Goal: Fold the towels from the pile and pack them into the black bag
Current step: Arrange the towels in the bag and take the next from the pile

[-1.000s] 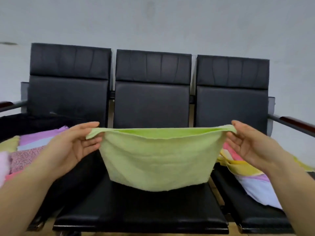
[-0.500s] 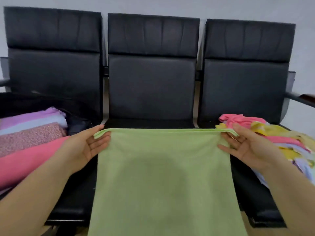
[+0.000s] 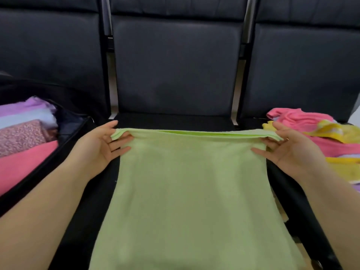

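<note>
Head view | hands: left (image 3: 101,145) and right (image 3: 292,151) pinch green towel (image 3: 194,182) top corners | middle seat (image 3: 175,119) bare beyond edge

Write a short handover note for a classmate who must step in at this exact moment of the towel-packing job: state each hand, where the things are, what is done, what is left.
Left hand: pinches the far left corner of the green towel.
Right hand: pinches the far right corner.
The green towel is doubled over and stretched between both grips above the middle seat.
Black bag on the left seat already holds folded towels, pink, patterned, lilac.
Unfolded pile lies on the right seat.
Done: several towels packed, the green one folded once.
Left: finish folding it, put it in the bag, then fold the pile.
</note>
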A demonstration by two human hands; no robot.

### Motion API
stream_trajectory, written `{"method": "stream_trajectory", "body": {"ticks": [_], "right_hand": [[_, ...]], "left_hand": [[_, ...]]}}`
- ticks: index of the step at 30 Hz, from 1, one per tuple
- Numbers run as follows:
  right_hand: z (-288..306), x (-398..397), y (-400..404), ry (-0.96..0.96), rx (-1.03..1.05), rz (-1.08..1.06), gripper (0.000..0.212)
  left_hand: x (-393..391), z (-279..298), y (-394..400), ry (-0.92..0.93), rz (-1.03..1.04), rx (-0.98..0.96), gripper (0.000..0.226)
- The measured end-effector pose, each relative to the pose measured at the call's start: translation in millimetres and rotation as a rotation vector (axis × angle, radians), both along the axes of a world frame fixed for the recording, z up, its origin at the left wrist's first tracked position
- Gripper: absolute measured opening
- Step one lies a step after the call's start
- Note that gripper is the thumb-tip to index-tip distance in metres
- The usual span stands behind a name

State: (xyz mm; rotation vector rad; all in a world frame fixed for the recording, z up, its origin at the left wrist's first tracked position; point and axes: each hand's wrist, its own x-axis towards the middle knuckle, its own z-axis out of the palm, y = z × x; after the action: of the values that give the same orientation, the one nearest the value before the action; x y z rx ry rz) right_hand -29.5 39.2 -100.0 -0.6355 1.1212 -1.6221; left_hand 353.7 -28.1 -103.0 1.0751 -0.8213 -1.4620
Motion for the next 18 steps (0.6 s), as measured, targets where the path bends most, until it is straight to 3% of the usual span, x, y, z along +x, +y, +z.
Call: {"method": "stream_trajectory", "body": {"ticks": [15,18], "right_hand": [[1,-14,17,0.061,0.04,0.031,0.031],[5,-15,36,0.097,0.067,0.068,0.032]], "left_hand": [[9,6,16,-0.13,-0.153,-0.158,0.031],[17,10,28,-0.158,-0.196,-0.179,0.041]]}}
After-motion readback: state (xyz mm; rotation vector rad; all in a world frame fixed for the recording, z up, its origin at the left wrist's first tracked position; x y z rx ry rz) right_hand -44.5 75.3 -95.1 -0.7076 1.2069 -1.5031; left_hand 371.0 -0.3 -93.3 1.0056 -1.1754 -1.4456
